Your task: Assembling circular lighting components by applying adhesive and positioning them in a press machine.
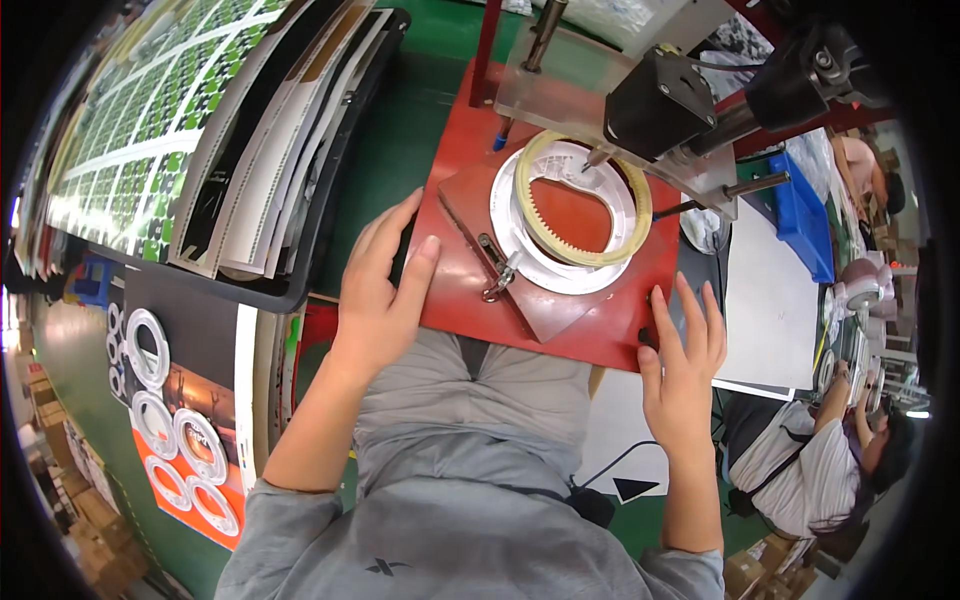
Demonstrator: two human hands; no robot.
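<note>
A red base plate [470, 310] lies just beyond my lap. On it rests a white plastic ring part [508, 220], with a cream ring gear [640, 215], toothed on its inner side, sitting over it. A metal toggle clamp [497, 265] is beside the ring on a smaller angled plate. My left hand [385, 280] is at the plate's left edge, fingers stretched out, thumb near the red surface. At the right edge my right hand [685, 365] has its fingers spread; the frame does not show whether it touches the plate. Neither hand holds anything.
Over the ring hangs a black tool head [660, 105] on a clear plastic plate [550, 95] with metal posts. A black tray [290, 295] of upright sheets stands left. White rings [200, 445] lie lower left. A blue bin [800, 220] is right, and a person in stripes [800, 470] sits nearby.
</note>
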